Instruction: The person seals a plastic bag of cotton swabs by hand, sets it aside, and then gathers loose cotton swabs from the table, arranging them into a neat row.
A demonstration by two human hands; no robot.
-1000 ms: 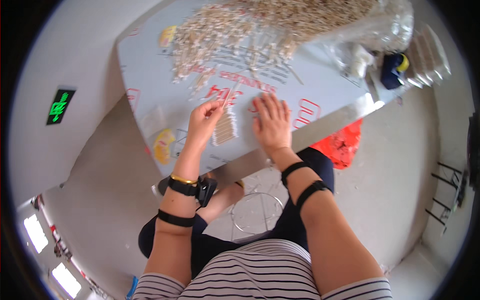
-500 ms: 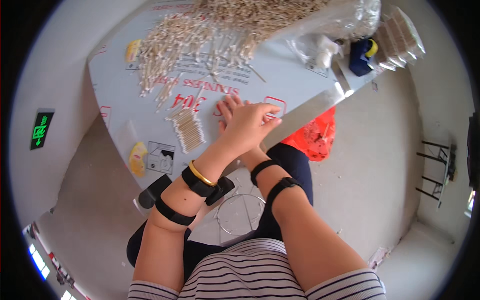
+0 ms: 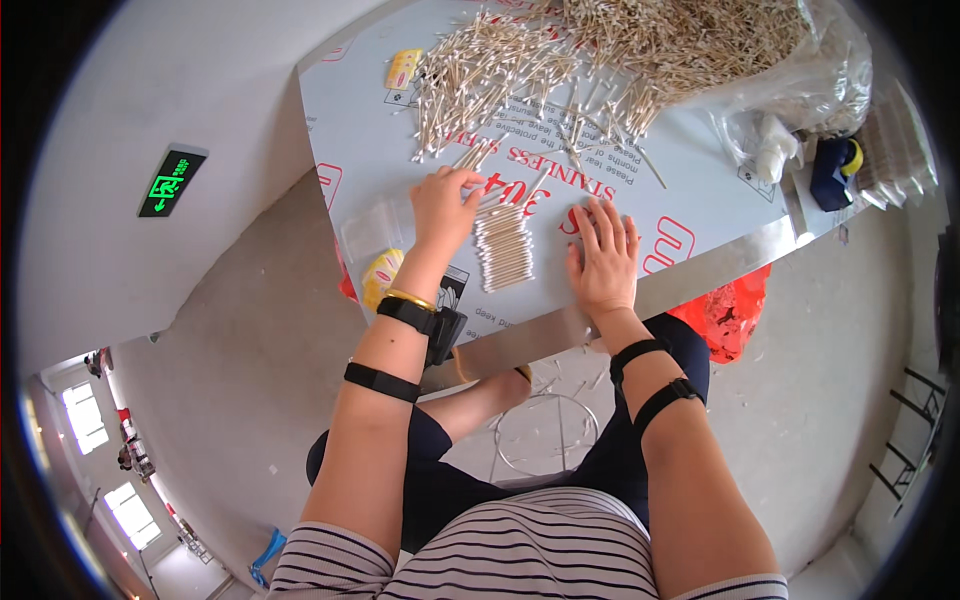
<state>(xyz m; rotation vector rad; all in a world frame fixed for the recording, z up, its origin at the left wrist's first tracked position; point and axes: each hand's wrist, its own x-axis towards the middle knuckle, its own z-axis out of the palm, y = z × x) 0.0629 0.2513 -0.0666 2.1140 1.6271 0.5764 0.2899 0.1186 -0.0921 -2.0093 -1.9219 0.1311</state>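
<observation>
A neat row of cotton swabs [image 3: 504,250] lies side by side on the film-covered metal table [image 3: 560,290], between my hands. My left hand [image 3: 446,208] is just beyond the row's upper left corner, near a few loose swabs [image 3: 478,152]. Its fingers are bent, with thumb and forefinger slightly apart and no swab visible between them. To the right of the row, my right hand [image 3: 608,262] rests flat on the table, fingers stretched out, holding nothing. Farther back spreads a loose heap of cotton swabs [image 3: 490,75].
A larger swab pile [image 3: 690,45] and a clear plastic bag [image 3: 835,75] lie at the back right. Beside them are a dark blue tape dispenser [image 3: 832,175] and clear packs [image 3: 898,150]. Yellow labels [image 3: 382,275] lie left. A red bag [image 3: 728,312] hangs below the right edge.
My left hand has moved left, from over my right hand to the loose swabs beyond the row. My right hand is now uncovered and lies flat. The whole view has shifted.
</observation>
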